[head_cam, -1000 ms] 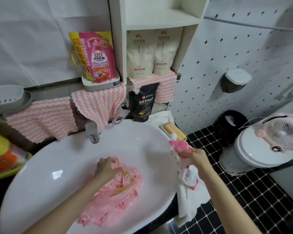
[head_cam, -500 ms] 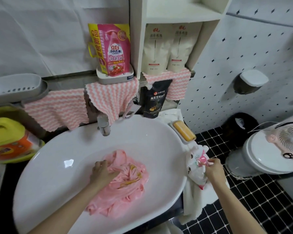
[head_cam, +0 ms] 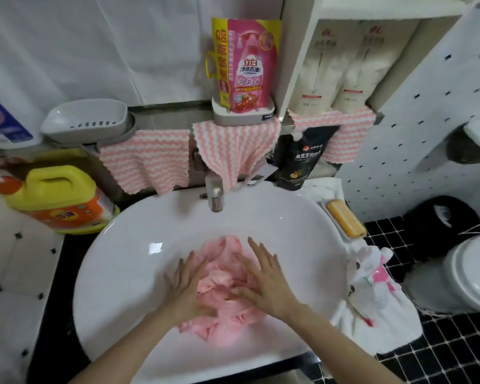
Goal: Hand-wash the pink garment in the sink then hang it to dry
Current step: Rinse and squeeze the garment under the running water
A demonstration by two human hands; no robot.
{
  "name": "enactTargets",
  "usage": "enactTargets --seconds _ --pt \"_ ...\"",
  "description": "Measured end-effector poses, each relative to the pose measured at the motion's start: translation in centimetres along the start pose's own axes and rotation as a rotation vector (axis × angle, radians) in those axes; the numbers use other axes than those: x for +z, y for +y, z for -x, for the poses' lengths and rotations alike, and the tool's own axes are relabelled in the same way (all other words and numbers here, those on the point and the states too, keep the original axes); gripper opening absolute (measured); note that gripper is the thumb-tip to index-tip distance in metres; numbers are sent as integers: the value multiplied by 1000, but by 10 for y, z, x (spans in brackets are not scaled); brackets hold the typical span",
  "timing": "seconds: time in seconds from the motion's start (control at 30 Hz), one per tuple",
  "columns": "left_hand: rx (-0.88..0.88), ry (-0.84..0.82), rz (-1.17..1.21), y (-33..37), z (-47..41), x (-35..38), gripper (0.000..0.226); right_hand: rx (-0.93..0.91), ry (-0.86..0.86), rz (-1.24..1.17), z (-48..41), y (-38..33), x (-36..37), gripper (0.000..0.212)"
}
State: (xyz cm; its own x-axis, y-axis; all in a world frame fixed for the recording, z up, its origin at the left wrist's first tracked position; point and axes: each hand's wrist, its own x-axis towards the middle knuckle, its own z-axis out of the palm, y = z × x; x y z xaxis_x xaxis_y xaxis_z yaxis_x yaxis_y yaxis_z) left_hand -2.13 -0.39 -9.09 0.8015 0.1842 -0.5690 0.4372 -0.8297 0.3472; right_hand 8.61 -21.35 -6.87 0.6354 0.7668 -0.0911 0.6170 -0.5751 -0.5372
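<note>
Left hand [head_cam: 186, 289] and right hand [head_cam: 263, 281] lie flat, fingers straight and spread, pressing on the pink garment [head_cam: 222, 327]. Neither hand grips it. The garment lies bunched in the bottom of the white sink [head_cam: 117, 245], below the faucet [head_cam: 215, 195]. Floor [head_cam: 455, 353]: black tile. The pink pouch [head_cam: 250, 65] on the ledge reads "立白". A soap bar [head_cam: 345, 221] lies right of the basin; a yellow jug [head_cam: 58, 200] stands left.
</note>
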Motion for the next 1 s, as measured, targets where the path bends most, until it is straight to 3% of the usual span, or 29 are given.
enactTargets --seconds 0.1,0.2,0.3,0.37,0.47,0.5,0.6,0.67,0.73,0.87,0.93,1.0 --pt "103 -23 -65 -4 -12 23 134 -75 -196 211 -43 7 36 80" --pt "51 124 -72 -20 -34 51 134 -73 -278 259 -71 15 61 78" --pt "61 202 -122 -22 -48 63 105 18 -370 293 -77 26 87 91" --pt "130 322 -154 -23 -55 71 82 61 -307 341 -76 28 94 85" --pt "160 330 -95 -27 -67 79 96 95 -340 301 -76 29 97 78" --pt "174 329 -64 -27 -71 81 92 100 -362 289 -77 29 98 79" --pt "233 530 77 -23 -81 85 56 117 -249 379 -78 30 103 81" --pt "287 650 101 -17 -83 86 53 136 -197 405 -78 28 104 80" --pt "320 641 34 -12 -80 82 54 105 -237 364 -80 26 104 84" --pt "336 365 82 -27 -62 38 71 -15 -328 67 -85 38 77 85" --pt "325 247 66 -34 -49 19 87 5 -536 -135 -82 40 49 107" --pt "310 187 -64 -33 -36 21 103 -89 -701 145 -72 39 32 124"
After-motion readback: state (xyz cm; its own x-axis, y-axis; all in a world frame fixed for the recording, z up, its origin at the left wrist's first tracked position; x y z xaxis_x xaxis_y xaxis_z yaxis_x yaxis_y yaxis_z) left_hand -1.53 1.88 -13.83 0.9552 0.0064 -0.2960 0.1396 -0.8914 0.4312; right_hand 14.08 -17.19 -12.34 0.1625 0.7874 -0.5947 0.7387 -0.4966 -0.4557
